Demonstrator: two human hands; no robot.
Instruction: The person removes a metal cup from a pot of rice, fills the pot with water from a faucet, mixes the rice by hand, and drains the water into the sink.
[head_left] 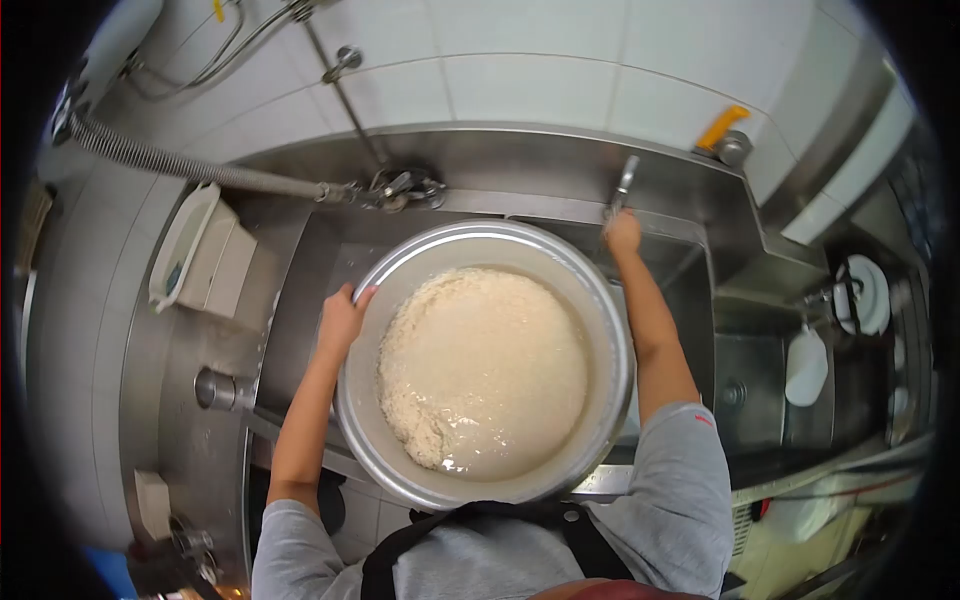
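Along the left end of the metal counter stands a pale plastic container, its open top facing up. A ribbed hose runs over it toward a wall tap at the back of the sink. The left hand grasps the rim of a wide metal pot, thumb and fingers on its upper left edge.

The pot sits at the middle, over the sink and close against the person's front. Inside lie wet pale grains, which look like rice, banked higher on the left, with water lying over the lower part and toward the right side.

Past the pot, the right hand reaches to the back of the sink and appears closed round a slim metal piece; whether this is a tap spout or a tool handle I cannot tell. Beyond it are a yellow-handled valve on the wall, a side basin and a white jug-like vessel.

The step in hand looks like wetting or rinsing the grains, with one hand steadying the pot. I judge that the next move calls for a firm left hold and a level pot, since a tilt could carry grains out with the water.
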